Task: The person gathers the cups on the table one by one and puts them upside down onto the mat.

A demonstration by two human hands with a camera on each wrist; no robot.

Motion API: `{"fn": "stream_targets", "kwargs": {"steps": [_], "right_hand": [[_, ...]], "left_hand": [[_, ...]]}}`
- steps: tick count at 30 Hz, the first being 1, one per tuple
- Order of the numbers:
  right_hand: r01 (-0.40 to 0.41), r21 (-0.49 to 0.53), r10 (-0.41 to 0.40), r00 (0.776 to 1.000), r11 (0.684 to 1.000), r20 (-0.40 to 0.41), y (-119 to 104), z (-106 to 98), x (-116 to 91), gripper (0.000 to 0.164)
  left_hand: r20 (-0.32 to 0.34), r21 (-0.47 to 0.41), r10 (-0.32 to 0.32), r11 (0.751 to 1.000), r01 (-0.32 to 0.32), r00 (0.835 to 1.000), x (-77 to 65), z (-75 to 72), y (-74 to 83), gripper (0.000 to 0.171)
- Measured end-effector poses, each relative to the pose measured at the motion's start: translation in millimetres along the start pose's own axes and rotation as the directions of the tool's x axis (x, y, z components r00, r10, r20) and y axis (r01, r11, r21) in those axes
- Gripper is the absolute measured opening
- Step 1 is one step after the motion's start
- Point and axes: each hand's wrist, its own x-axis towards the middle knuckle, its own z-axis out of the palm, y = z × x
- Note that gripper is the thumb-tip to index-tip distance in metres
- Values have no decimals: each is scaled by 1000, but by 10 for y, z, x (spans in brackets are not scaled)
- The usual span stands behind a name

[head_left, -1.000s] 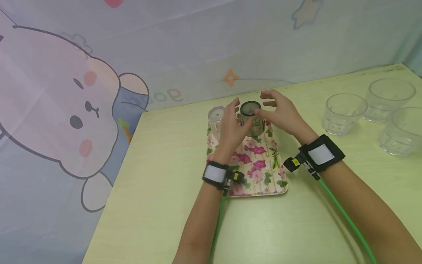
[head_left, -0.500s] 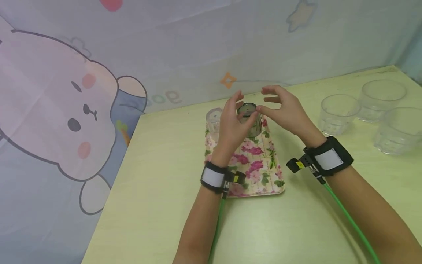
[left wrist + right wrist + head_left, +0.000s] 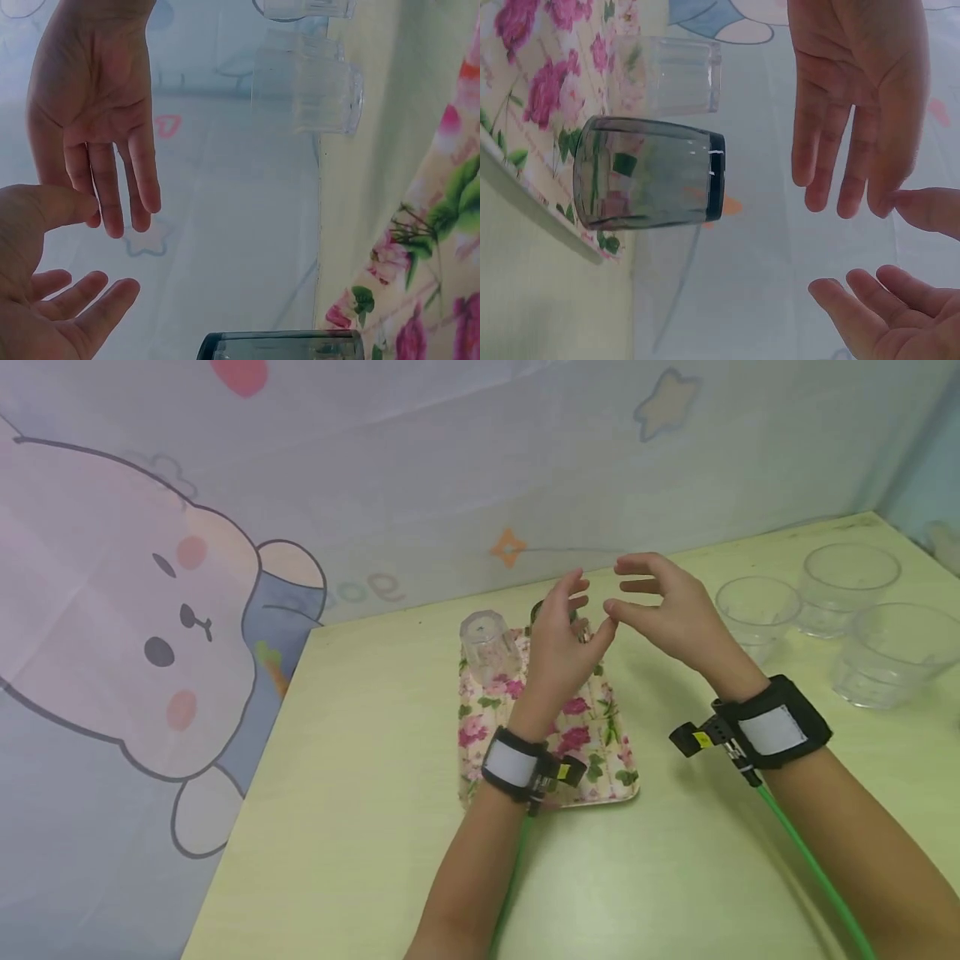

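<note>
Both hands hover above the flowered tray, holding nothing, with palms facing each other. My left hand has its fingers extended and loosely spread; its thumb tip meets the right thumb tip in the head view. Spread in the same way is my right hand, a little further right. A smoky grey glass stands upside down on the tray, below and apart from the hands in the right wrist view. My left hand hides most of it in the head view. Left of it, a clear faceted glass is also upside down.
Three clear glasses stand mouth up on the table at the right: a smaller one, one at the back and one nearer. A printed cloth hangs behind the table. Green cables trail from both wristbands.
Both hands have moved right, away from the smoky glass, where the right thumb was at its top edge. The clear faceted glass is now uncovered. Both glasses stay on the tray.
</note>
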Motion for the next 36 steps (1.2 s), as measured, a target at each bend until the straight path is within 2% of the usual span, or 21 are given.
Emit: {"fn": "stream_targets", "kwargs": {"steps": [6, 12, 18, 26, 36], "right_hand": [[-37, -49, 36, 999, 998, -32, 39, -118, -65, 65], [-77, -113, 70, 995, 991, -66, 162, -261, -116, 67], [-109, -168, 92, 990, 980, -106, 278, -371, -155, 68], [-132, -199, 105, 984, 971, -143, 419, -513, -211, 71], [-201, -293, 153, 972, 935, -176, 545, -712, -287, 75]], "left_hand": [[26, -47, -54, 997, 55, 998, 5, 115, 25, 67], [64, -77, -89, 993, 94, 994, 44, 348, 83, 66], [85, -40, -77, 996, 80, 993, 74, 557, 136, 66], [122, 9, -88, 996, 87, 989, 74, 698, 171, 68], [165, 41, -87, 996, 81, 982, 90, 957, 222, 70]]}}
